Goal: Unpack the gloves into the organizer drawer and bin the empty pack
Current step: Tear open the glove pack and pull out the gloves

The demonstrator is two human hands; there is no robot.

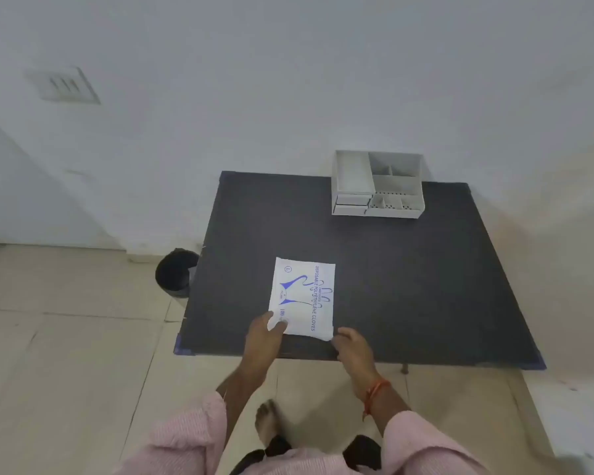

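A flat white pack of disposable gloves point(302, 296) with blue print lies on the dark table point(408, 275) near its front edge. My left hand point(263, 337) grips the pack's near left corner, thumb on top. At the pack's near right corner my right hand point(352, 347) touches the edge with curled fingers. A white organizer point(378, 183) with several open compartments and small shut drawers at its front left stands at the table's far edge. On the floor beside the table's left edge sits a black bin point(176, 273).
A white wall rises behind the table. Beige floor tiles lie to the left and in front. My bare foot point(267, 419) is on the floor below the table's front edge. A switch plate point(64, 84) is on the wall at upper left.
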